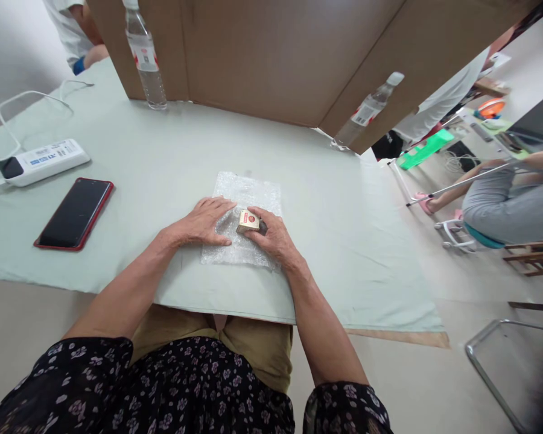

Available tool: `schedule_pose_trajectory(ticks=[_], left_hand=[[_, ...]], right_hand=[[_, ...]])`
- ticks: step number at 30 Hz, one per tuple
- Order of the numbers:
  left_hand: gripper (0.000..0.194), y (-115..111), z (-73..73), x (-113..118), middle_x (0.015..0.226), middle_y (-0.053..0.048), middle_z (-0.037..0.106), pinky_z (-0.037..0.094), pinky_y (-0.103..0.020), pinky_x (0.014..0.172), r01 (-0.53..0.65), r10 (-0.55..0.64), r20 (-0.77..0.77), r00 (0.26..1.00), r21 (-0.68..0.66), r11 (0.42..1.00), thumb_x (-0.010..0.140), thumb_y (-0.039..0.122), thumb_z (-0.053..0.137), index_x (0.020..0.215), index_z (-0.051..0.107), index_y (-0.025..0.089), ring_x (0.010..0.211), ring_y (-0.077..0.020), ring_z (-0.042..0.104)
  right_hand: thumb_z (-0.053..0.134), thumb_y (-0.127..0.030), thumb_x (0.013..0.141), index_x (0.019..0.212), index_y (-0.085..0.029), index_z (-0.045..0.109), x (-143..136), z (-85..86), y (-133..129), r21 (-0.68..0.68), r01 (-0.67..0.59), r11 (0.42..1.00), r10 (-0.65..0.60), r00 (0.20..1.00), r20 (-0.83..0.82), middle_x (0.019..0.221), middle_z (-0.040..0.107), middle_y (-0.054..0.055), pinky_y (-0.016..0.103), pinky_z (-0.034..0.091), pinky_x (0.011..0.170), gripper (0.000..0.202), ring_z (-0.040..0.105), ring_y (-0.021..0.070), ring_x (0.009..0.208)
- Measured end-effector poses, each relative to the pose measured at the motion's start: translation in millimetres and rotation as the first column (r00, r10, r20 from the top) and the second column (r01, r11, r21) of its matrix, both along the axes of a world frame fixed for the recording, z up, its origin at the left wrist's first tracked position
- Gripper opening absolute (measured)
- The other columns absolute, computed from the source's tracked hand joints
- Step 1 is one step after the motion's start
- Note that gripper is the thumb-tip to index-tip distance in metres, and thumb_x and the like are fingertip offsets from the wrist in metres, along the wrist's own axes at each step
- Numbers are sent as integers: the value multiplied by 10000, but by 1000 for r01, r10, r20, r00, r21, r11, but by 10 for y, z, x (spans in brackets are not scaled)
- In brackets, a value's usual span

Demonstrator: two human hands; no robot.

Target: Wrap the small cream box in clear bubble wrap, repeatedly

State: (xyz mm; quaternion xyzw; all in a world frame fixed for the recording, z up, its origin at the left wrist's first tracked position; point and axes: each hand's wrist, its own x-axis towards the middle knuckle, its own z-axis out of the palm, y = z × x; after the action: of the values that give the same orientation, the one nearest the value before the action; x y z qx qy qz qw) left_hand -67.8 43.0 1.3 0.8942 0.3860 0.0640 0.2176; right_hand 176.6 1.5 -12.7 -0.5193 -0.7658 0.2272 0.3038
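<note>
A small cream-coloured box with red print is gripped between the thumb and fingers of my right hand. It is over a sheet of clear bubble wrap spread on the table. My left hand rests on the left part of the wrap, thumb and fingers apart, holding nothing. A small gap lies between its fingertips and the box. Part of the box's right side is hidden behind my right fingers.
On the left of the cloth-covered table lie a phone in a red case and a white power strip. Two water bottles stand against a cardboard panel. A seated person is at the right.
</note>
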Motion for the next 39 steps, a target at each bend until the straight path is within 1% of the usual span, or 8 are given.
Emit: schedule_pose_trajectory(ticks=[4,8,11,14,21,27,32,39], left_hand=[[923,4,-8,-11,1638,-157,364,207,-531,1250,13,-13,13,1000,10,1000,807,604,661,1562,351,172,1538,-389,261],[834,5,-15,2,1612,-153,409,224,-527,1249,3,-4,28,1000,30,1000,830,563,629,1532,409,170,1525,-381,298],[728,3,-11,37,1556,-153,489,263,-526,1241,-54,51,70,996,38,998,830,477,609,1470,496,149,1497,-373,359],[625,-5,13,74,1499,-135,558,310,-525,1226,-124,117,187,975,27,992,824,447,592,1381,587,163,1452,-355,436],[481,-85,212,69,1342,-104,689,388,-501,1186,-129,174,533,828,-122,984,871,604,563,1085,739,211,1415,-312,495],[399,-138,149,219,1209,-90,759,361,-525,1187,-229,236,549,802,-82,970,716,555,761,930,728,220,1327,-343,587],[212,-213,97,412,1174,-81,768,494,-421,1033,-276,383,596,706,-266,923,794,400,679,736,613,207,1127,-269,700],[269,-216,148,468,1081,-98,773,510,-366,904,-274,482,619,620,-405,872,784,418,683,682,583,190,998,-242,704]], right_hand=[[735,-348,848,1312,-263,611,99,271,-176,129,79,988,-78,997,-9,1364,667,98,504,464,1050,488,637,294,1218],[718,-366,891,1187,-245,663,167,468,-543,132,-182,974,155,969,194,1244,722,84,450,481,980,324,657,276,1161],[731,-296,867,1162,-192,675,120,364,-751,168,-242,956,155,898,411,1325,679,143,481,467,946,318,636,319,1154],[627,-139,895,1025,-189,697,31,202,-793,270,-213,939,61,876,479,1215,735,117,451,452,908,156,657,282,1039],[574,-161,925,913,-223,677,-10,335,-468,344,37,938,-117,970,213,1121,756,75,396,444,890,121,680,238,1034],[605,-298,896,827,-241,634,52,296,-89,107,118,987,-108,990,-90,1171,734,79,429,482,977,94,674,254,1107],[654,-403,857,798,-232,620,12,142,-8,-98,121,988,-147,933,-330,1073,765,57,378,521,923,185,697,226,994],[657,-387,865,809,-233,629,-59,125,-75,-71,157,985,-172,895,-412,1004,768,34,367,517,931,167,698,212,960]])
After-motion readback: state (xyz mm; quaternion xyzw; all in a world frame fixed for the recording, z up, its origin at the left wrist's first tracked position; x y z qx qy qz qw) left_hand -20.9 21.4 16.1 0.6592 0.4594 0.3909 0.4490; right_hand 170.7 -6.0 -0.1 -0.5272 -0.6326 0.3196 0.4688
